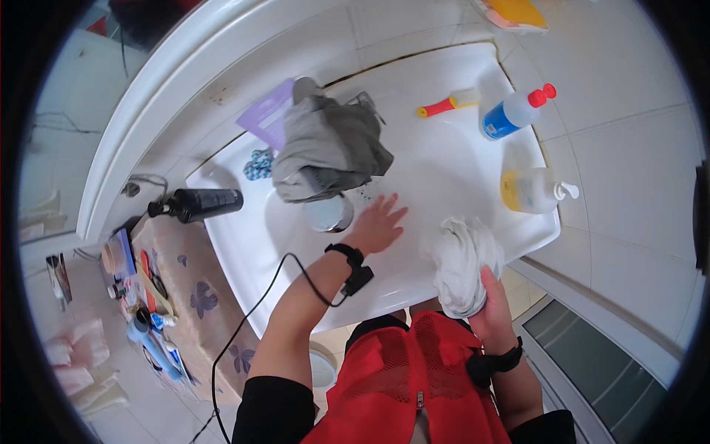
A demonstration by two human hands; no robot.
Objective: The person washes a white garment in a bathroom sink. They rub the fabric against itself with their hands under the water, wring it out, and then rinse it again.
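Observation:
My right hand (pixel 495 311) grips a bunched, damp-looking white cloth (pixel 459 266) over the front right edge of the white ceramic washbasin (pixel 399 283). Inside the bowl, my left hand (pixel 377 225) is spread palm down with its fingers apart and nothing in it. I cannot tell whether it touches the ceramic. Just left of that hand is a round chrome fitting (pixel 328 215), probably part of the tap. A crumpled grey garment (pixel 333 147) lies heaped behind it and hides part of it. Small dark drain holes (pixel 369 191) show beside the garment.
A red-and-yellow-handled brush (pixel 448 104), a bottle with a red cap (pixel 510 115) and a pump bottle (pixel 530 190) stand or lie along the right rim. At left are a black pump bottle (pixel 209 205), a checked cloth (pixel 258 165) and a purple packet (pixel 269 114). A cable (pixel 238 330) trails from my left wrist.

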